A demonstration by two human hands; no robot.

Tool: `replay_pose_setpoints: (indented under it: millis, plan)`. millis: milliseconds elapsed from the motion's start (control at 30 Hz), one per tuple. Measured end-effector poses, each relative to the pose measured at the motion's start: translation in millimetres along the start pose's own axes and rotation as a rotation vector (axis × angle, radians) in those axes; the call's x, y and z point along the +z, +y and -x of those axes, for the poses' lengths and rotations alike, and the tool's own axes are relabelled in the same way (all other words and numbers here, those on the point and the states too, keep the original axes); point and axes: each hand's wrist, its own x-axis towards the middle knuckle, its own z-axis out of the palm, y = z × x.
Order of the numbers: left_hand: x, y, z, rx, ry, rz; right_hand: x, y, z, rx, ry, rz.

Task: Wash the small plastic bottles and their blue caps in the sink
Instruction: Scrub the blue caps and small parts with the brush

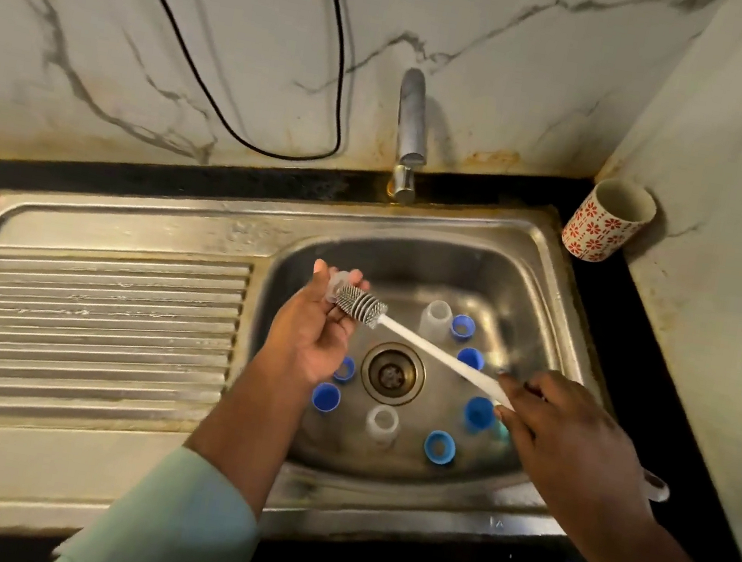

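left fingers (319, 272) cup a clear bottle (335, 286); right fingers (516, 403) pinch the bristly white brush (404, 332).

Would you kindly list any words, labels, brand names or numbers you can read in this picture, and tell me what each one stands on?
None: no legible text shows anywhere.
Cup in the corner: red flower pattern only, no words.
Front rim of the sink: a small stamped mark, too small and blurred to read.
Small plastic bottles, blue caps and brush: no print visible.
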Motion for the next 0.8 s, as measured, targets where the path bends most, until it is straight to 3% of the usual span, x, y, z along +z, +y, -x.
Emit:
replay_pose_setpoints:
  millis: [67, 133, 167, 267, 300, 333, 367, 433, 500, 533, 600, 667, 700, 733, 800]
  plan:
    - [-3, 1, 10, 0.048, -0.006, -0.012, -7, -6, 5, 0.018, 0.031, -0.037]
    - [-8, 3, 22, 0.082, -0.015, 0.013, -16, -20, 6, 0.101, -0.043, -0.172]
    - [-9, 5, 27, 0.090, -0.018, 0.033, -23, -28, 2, 0.202, -0.138, -0.313]
    - [-16, 16, 38, 0.098, -0.077, 0.049, -32, -45, -10, 0.597, -0.541, -1.095]
    - [-19, 21, 41, 0.104, -0.106, 0.042, -32, -47, -11, 0.624, -0.591, -1.182]
    - [-24, 25, 42, 0.111, -0.124, 0.033, -30, -49, -11, 0.581, -0.590, -1.138]
    - [-27, 29, 43, 0.113, -0.130, 0.026, -28, -51, -10, 0.439, -0.538, -0.916]
    - [-32, 36, 47, 0.134, -0.123, 0.028, -19, -53, -11, 0.099, -0.222, -0.203]
    - [-32, 41, 51, 0.170, -0.095, 0.049, -14, -58, -12, -0.090, 0.071, 0.019]
    - [-32, 43, 53, 0.187, -0.080, 0.055, -11, -64, -12, -0.079, 0.094, -0.011]
    - [-34, 48, 54, 0.207, -0.086, 0.037, -23, -75, -17, 0.157, -0.127, -0.387]
    - [-38, 55, 55, 0.196, -0.118, -0.005, -32, -84, -21, 0.511, -0.517, -1.024]
    - [-40, 58, 55, 0.181, -0.134, -0.023, -33, -83, -22, 0.525, -0.598, -1.108]
    - [-43, 61, 55, 0.162, -0.145, -0.037, -30, -81, -24, 0.436, -0.560, -1.011]
    - [-43, 64, 58, 0.115, -0.126, -0.049, -23, -75, -26, 0.072, -0.365, -0.294]
